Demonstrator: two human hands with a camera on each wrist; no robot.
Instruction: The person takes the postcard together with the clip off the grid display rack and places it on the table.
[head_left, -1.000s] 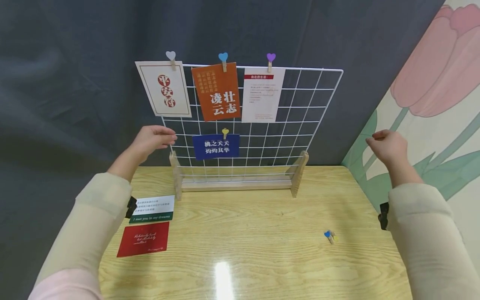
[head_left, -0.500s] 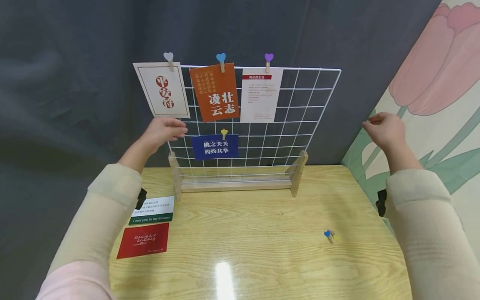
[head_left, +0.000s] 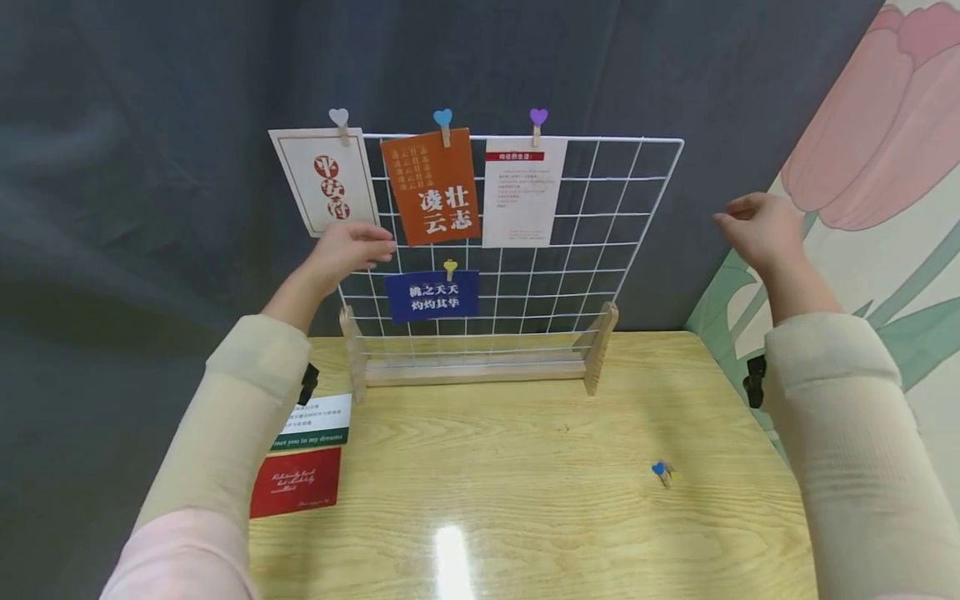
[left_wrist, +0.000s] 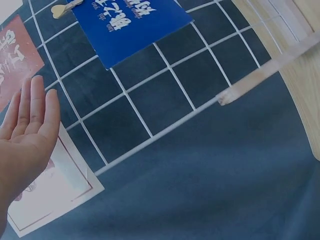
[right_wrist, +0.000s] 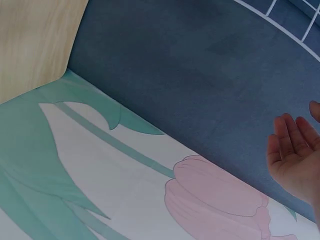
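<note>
My left hand (head_left: 348, 252) hovers in front of the white wire grid rack (head_left: 600, 215), overlapping the lower edge of a white card with red characters (head_left: 296, 171). Its fingers are nearly straight and hold nothing, as the left wrist view shows. To the right of the fingertips hang an orange card (head_left: 431, 187) and, lower down, a blue card (head_left: 432, 297) under a yellow heart clothespin (head_left: 450, 268). Out to the right of the rack, my right hand (head_left: 765, 233) is raised in the air with loosely bent fingers and nothing in them.
A white card with a red band (head_left: 522, 200) hangs under a purple heart clothespin (head_left: 538, 117). On the wooden table (head_left: 510, 467) lie a red card (head_left: 300, 483), a green-and-white card (head_left: 318, 421) and small heart clothespins (head_left: 662, 472). A dark curtain (head_left: 150, 167) stands behind.
My left hand has moved right and up, from the rack's left side to the white card's lower edge. My right hand has risen and shifted slightly left. The cards hang as before.
</note>
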